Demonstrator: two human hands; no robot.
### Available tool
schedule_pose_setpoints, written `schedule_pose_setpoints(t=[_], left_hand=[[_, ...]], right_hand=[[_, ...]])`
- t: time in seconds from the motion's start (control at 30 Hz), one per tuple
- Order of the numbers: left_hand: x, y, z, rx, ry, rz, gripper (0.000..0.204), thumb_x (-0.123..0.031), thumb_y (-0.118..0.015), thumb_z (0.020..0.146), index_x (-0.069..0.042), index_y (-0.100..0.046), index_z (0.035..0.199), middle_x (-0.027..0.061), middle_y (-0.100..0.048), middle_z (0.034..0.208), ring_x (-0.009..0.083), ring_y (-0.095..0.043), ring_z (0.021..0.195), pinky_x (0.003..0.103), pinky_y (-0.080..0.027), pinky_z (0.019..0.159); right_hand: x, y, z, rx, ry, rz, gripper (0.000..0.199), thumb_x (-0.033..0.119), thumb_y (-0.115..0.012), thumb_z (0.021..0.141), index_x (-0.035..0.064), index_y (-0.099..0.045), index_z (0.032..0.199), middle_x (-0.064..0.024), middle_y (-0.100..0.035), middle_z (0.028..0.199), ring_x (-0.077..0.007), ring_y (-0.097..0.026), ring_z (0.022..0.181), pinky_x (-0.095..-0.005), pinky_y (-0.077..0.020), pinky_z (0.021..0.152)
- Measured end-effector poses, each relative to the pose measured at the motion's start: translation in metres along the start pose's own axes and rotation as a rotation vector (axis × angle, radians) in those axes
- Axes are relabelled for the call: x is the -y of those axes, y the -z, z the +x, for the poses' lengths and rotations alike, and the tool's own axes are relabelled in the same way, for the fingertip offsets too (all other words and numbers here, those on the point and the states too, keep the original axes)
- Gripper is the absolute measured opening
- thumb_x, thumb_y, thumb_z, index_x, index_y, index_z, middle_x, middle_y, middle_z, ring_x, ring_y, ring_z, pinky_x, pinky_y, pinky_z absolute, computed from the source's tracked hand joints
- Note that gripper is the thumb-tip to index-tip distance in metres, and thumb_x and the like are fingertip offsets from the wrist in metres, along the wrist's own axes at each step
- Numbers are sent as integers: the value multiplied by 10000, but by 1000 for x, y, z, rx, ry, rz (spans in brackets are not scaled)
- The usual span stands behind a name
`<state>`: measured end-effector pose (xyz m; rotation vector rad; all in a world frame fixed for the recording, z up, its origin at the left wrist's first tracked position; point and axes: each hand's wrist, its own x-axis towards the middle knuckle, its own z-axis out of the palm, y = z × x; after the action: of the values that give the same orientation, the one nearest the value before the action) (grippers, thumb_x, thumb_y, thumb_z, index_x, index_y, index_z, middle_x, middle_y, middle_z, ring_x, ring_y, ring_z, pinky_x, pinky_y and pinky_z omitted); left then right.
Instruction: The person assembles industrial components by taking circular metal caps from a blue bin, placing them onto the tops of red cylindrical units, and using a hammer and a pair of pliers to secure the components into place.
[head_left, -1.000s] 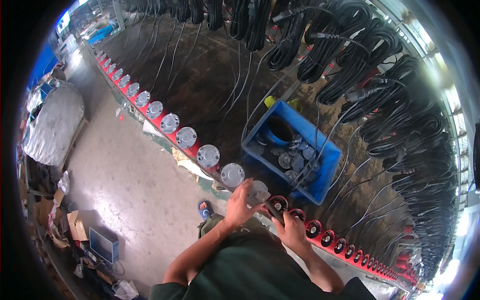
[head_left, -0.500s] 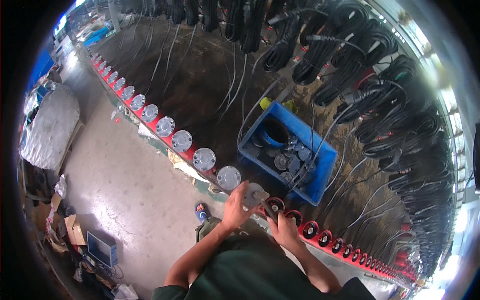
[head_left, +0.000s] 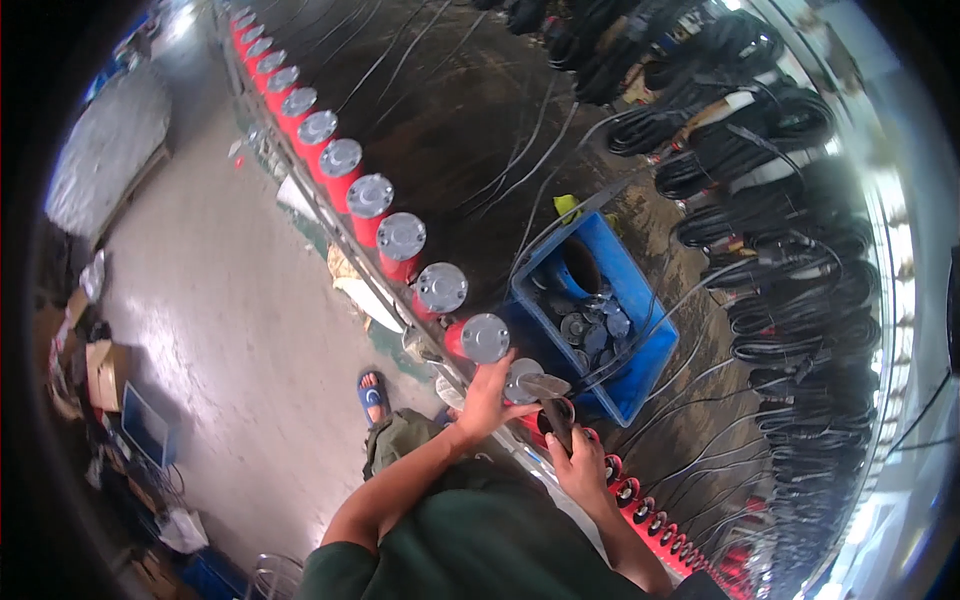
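My left hand (head_left: 484, 404) wraps thumb and fingers round the upper side of a red cylinder topped with a grey metal disc cap (head_left: 520, 376). Part of that cylinder is hidden by the hand. In my right hand (head_left: 580, 466) is a hammer (head_left: 556, 420), gripped by its dark handle, its head over the right edge of the cap. Beyond my left hand, a capped red cylinder (head_left: 486, 338) heads a row of others with like caps. On the right, the row continues with uncapped cylinders (head_left: 627, 490), dark inside.
A blue bin (head_left: 648, 362) with loose grey caps and a dark round container stands on the dark worktop (head_left: 450, 130). Bundles of black cable (head_left: 745, 130) line the far side, their leads crossing the worktop. A cardboard box (head_left: 106, 373) and a blue crate (head_left: 147, 425) are on the floor.
The view has turned, so the row of cylinders stands steeper. The hammer head has come over the cap's right edge, and my left hand has shifted down from the cap to the cylinder's side.
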<state>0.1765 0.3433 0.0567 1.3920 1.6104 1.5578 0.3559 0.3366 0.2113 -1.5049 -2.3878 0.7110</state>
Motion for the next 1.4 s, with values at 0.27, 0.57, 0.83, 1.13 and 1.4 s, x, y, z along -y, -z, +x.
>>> schedule_pose_setpoints(t=[0.27,0.57,0.83,1.13,1.4], left_hand=[[2,5,3,-15,-51,12,1059,-373,-1007,649,25,-507,1494,203,-686,1154,372,-659,1066,438,-542,953],[3,7,3,-17,-71,41,1058,-364,-1008,642,38,-517,1489,214,-684,1160,374,-673,1054,427,-558,937],[3,7,3,10,-72,32,1068,-373,-1006,639,47,-518,1491,219,-689,1179,376,-684,1064,431,-560,946],[1,10,0,37,-19,56,1079,-364,-1003,636,28,-505,1508,228,-674,1254,387,-673,1136,433,-555,989],[-3,13,2,73,55,-29,1066,-346,-999,642,-9,-489,1516,224,-635,1342,406,-629,1231,453,-522,1054]], right_hand=[[-1,8,12,86,-15,-50,309,290,-705,998,1,-596,983,-260,-676,759,-496,-670,740,-554,-508,638],[1,3,14,123,-20,-65,280,268,-686,1004,0,-606,1004,-255,-675,760,-495,-671,740,-567,-497,627],[-6,-7,7,85,-31,-158,285,275,-661,1020,2,-599,1072,-277,-678,791,-498,-677,742,-545,-506,628],[19,12,2,104,-62,68,304,274,-669,1013,-18,-626,1085,-265,-695,781,-475,-690,733,-540,-528,648],[0,4,6,171,-129,34,331,294,-690,1010,-4,-648,1147,-244,-742,893,-464,-728,836,-510,-556,728]])
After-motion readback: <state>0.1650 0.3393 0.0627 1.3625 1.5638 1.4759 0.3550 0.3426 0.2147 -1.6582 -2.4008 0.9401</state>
